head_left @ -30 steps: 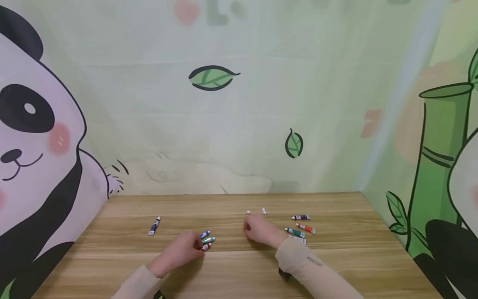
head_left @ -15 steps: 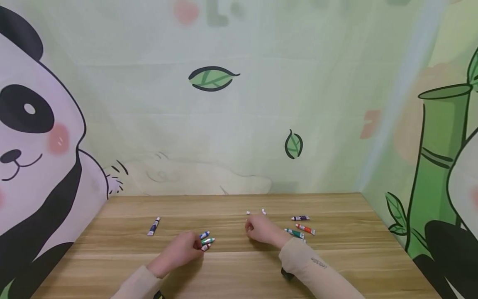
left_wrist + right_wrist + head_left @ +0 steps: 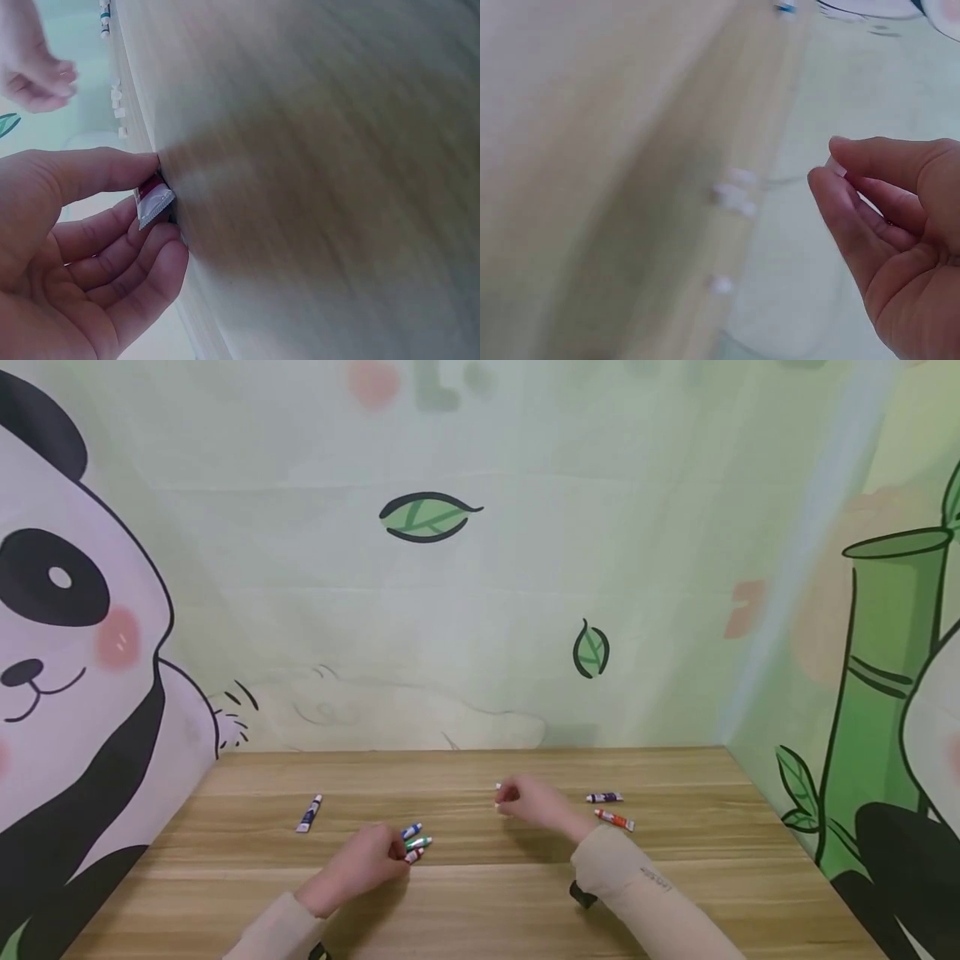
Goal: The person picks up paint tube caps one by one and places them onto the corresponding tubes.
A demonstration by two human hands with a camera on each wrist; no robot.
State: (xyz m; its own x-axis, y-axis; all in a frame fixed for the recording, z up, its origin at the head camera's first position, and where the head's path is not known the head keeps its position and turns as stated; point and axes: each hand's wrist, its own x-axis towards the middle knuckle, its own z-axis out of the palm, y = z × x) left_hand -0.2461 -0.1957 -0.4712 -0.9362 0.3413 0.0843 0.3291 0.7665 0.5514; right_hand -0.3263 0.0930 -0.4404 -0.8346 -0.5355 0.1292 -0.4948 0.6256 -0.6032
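Note:
My left hand [image 3: 363,864] rests low over the table, near three small paint tubes: a blue one [image 3: 412,831], a green one [image 3: 418,842] and a red one [image 3: 414,856]. In the left wrist view, thumb and fingers hold the red tube by its crimped end [image 3: 157,202]; whether they also touch the other two is hidden. My right hand [image 3: 536,806] is raised off the table, pinching a tiny white cap [image 3: 836,166] between thumb and index finger. Several similar white pieces [image 3: 735,196] lie on the table below it, blurred.
A dark blue paint tube [image 3: 309,814] lies at the left of the wooden table [image 3: 465,910]. Purple [image 3: 604,797] and orange [image 3: 614,820] tubes lie right, beside my right forearm. A printed cloth wall [image 3: 487,677] stands behind the table's far edge.
My right hand has risen a little and shifted slightly right, and a white piece now shows at its fingertips. Its sleeve now covers the green tube at the right. My left hand stays put.

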